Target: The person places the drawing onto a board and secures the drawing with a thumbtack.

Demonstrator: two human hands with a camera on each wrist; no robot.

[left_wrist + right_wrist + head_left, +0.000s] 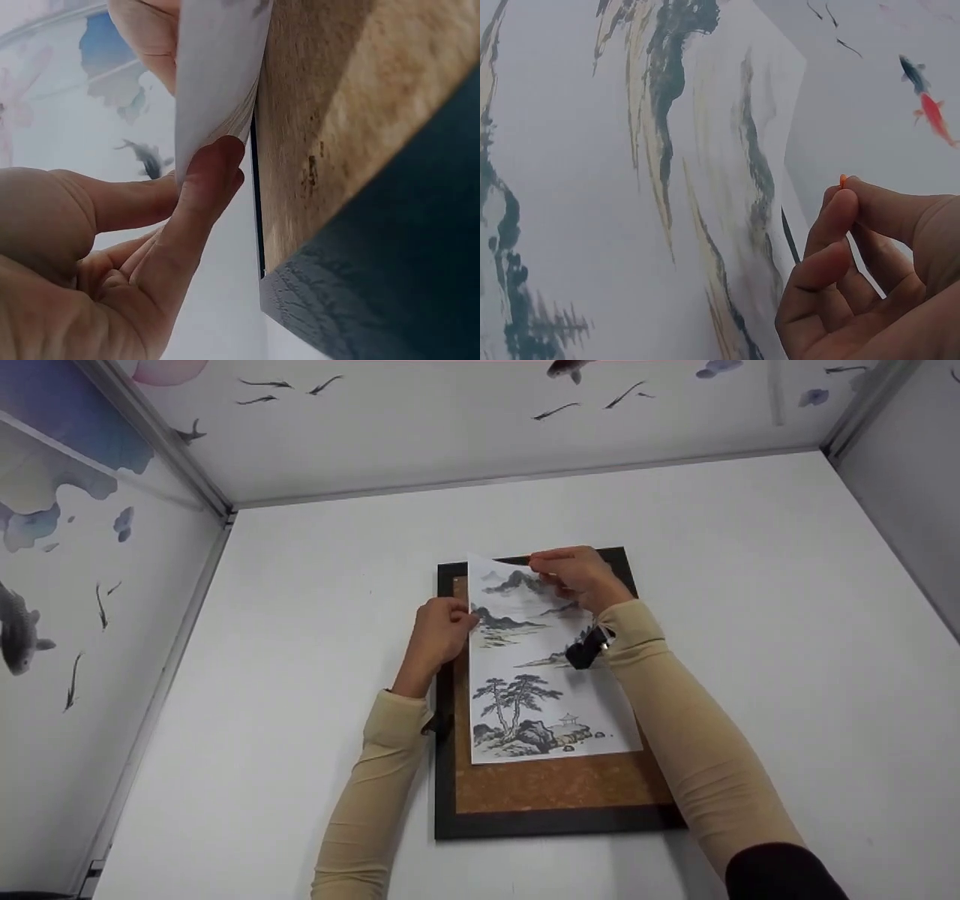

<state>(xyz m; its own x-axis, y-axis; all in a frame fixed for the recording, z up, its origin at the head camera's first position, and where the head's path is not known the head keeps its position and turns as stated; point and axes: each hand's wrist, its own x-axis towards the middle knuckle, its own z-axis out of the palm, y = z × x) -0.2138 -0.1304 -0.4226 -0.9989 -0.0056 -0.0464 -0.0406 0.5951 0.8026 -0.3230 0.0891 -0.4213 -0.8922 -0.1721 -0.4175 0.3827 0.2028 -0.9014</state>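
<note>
A sheet of paper with a printed ink landscape lies over a black-framed corkboard; its upper left part is raised off the cork. My left hand pinches the sheet's left edge. In the left wrist view the thumb and fingers have the paper between them, and the bare cork shows close beside. At the sheet's top right, my right hand pinches a small orange object between thumb and index finger. Only a bit of it shows; the rest is hidden by the fingertips.
The corkboard lies on a white table. White panels with painted fish and plants stand behind and at the sides. A black camera on the right wrist hangs over the sheet.
</note>
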